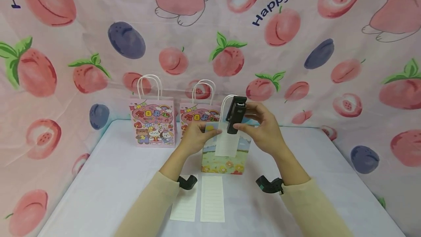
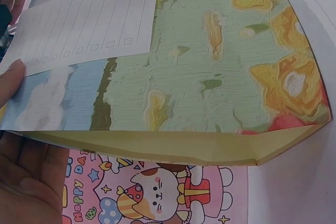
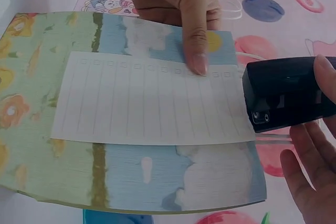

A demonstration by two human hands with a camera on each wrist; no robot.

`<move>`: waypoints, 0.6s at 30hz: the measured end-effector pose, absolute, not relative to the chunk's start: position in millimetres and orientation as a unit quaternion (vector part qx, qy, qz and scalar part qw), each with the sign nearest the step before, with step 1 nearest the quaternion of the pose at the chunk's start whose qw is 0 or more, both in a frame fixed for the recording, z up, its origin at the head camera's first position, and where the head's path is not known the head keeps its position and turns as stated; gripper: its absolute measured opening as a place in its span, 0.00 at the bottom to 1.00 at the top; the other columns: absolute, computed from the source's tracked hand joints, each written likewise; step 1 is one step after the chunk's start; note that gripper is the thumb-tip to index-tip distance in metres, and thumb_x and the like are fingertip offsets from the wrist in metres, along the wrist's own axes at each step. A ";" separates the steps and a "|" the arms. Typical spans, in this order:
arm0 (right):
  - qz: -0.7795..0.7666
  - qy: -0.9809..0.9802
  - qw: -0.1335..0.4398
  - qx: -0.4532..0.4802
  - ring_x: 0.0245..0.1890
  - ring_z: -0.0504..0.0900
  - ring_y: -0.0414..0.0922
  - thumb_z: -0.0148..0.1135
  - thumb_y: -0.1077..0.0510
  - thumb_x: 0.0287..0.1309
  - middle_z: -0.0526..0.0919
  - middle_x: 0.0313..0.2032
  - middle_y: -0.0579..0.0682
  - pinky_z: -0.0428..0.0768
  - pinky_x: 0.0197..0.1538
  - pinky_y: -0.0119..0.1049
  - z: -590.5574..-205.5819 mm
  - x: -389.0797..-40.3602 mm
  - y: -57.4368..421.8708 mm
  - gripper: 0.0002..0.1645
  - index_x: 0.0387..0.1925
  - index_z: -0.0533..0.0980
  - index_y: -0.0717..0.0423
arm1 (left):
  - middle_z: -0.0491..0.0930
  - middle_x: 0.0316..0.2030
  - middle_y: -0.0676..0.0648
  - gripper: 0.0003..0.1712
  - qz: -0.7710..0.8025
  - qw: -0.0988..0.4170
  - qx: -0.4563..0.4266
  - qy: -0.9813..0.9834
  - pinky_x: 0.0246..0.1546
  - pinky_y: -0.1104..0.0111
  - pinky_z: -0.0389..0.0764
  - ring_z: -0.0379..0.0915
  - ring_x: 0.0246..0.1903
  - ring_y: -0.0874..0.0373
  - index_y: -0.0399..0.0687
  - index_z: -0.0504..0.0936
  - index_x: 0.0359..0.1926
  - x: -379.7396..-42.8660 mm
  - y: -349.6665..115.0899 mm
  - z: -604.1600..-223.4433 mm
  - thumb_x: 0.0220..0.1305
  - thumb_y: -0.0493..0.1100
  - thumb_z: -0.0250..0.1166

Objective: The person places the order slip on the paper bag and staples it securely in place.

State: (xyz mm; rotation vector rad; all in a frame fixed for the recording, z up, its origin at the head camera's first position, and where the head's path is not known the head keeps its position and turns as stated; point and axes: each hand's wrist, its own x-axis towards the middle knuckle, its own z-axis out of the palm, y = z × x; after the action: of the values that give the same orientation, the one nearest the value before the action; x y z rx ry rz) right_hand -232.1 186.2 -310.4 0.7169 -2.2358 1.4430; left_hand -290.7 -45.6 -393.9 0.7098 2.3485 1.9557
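right hand [image 1: 265, 130] holds stapler [image 1: 235, 114], perhaps touching slip [image 3: 152, 103] edge; open room rightward

Site: screened-off tabletop station; whether home, office or shop cannot be told. Evidence: fruit-and-rabbit printed sheet [image 1: 204, 25] rises behind and along both sides of a white worktop [image 1: 112, 178], hiding the room beyond. Stationery and packaging present: black stapler [image 1: 236, 115], printed paper bags [image 1: 152, 120], lined paper slips [image 1: 212, 198].

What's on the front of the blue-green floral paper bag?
A white rectangular lined paper slip, held there by the left hand. Whatever print the bag has beneath the slip is covered.
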 end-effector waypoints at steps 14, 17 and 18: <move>0.523 -0.801 0.178 0.230 0.68 0.71 0.54 0.74 0.69 0.58 0.72 0.67 0.57 0.66 0.72 0.61 -319.7 -241.6 185.1 0.36 0.67 0.71 0.59 | 0.91 0.33 0.45 0.11 0.615 -0.009 0.247 0.749 0.31 0.68 0.83 0.85 0.30 0.59 0.45 0.92 0.40 -292.9 -47.2 -394.9 0.66 0.47 0.73; 0.548 -0.789 0.152 0.232 0.62 0.79 0.55 0.72 0.68 0.60 0.79 0.62 0.58 0.68 0.72 0.65 -321.8 -245.3 187.2 0.35 0.67 0.71 0.56 | 0.91 0.34 0.44 0.11 0.618 -0.005 0.251 0.745 0.32 0.68 0.84 0.86 0.30 0.58 0.44 0.92 0.40 -293.1 -47.6 -394.1 0.66 0.47 0.73; 0.554 -0.786 0.145 0.231 0.59 0.82 0.54 0.72 0.68 0.60 0.81 0.59 0.59 0.70 0.71 0.64 -323.0 -246.7 187.8 0.35 0.67 0.72 0.54 | 0.91 0.34 0.44 0.11 0.619 -0.004 0.253 0.744 0.32 0.68 0.84 0.85 0.30 0.58 0.44 0.92 0.40 -292.9 -48.0 -393.8 0.66 0.47 0.73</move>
State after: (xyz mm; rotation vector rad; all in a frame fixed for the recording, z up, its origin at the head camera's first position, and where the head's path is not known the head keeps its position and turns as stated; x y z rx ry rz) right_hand -246.7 187.8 -323.0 0.6642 -2.2652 1.5967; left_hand -292.9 -48.0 -393.8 0.7958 2.3439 1.9485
